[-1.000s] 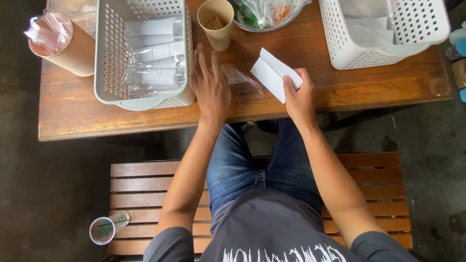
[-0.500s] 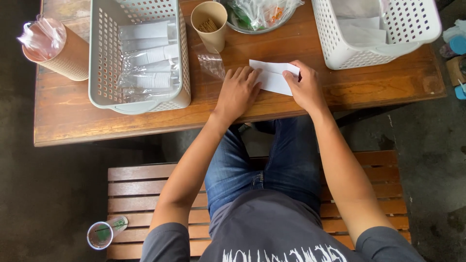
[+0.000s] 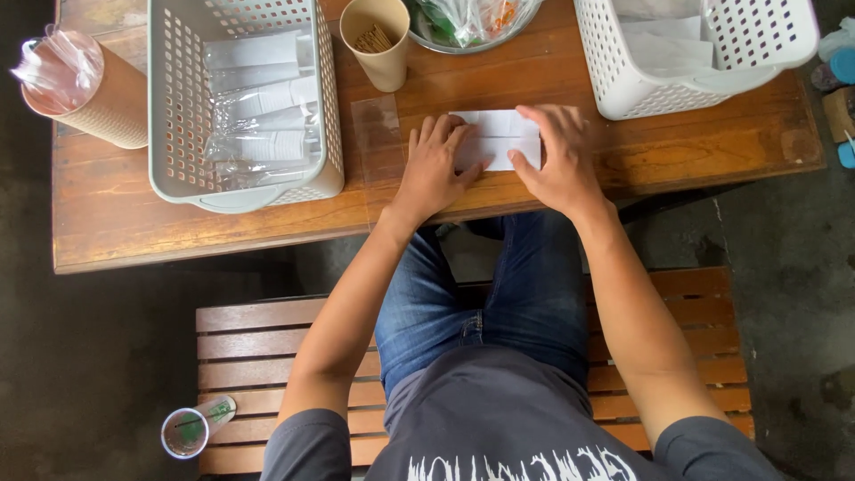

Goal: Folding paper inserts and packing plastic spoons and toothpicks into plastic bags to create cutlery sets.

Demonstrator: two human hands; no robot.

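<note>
A folded white napkin lies flat on the wooden table in front of me. My left hand presses on its left end with fingers spread. My right hand lies over its right end, palm down. A clear plastic sleeve rests on the table just left of my left hand, below a paper cup.
A grey basket of wrapped packets stands at left, a white basket of napkins at right. A paper cup of toothpicks and a metal bowl stand behind. A woven container is at far left. A plastic cup sits on the bench.
The napkin, held up folded by my right hand a second ago, now lies flat on the table. My left hand has moved right from the plastic sleeve onto the napkin.
</note>
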